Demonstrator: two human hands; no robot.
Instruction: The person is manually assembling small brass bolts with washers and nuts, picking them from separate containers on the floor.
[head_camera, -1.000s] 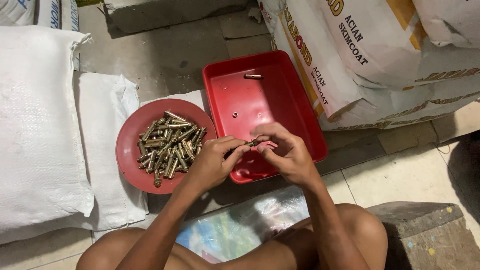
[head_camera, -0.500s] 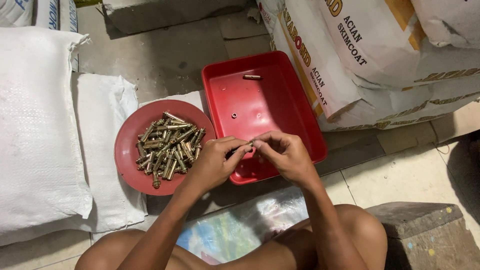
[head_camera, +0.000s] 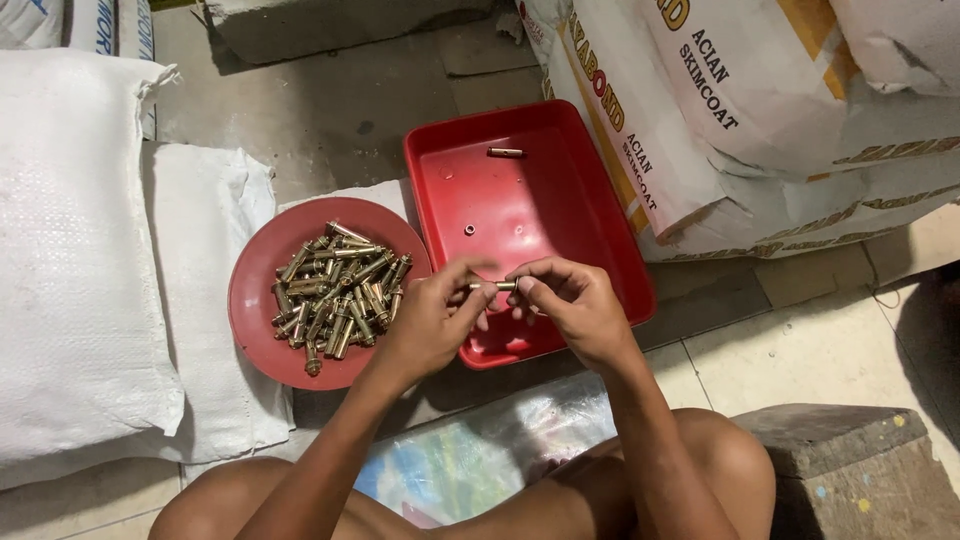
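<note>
Together, both hands (head_camera: 500, 305) on bolt (head_camera: 497, 286)

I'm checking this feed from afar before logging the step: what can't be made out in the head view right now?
- Small brass piece: mostly covered by the fingertips of the left hand and right hand; its shape is unclear.
- Tiny ring in the red tray: too small to identify.
- Pile of brass pieces on the red plate: overlapping, uncountable.
- Wooden block: cut off by the bottom edge.
</note>
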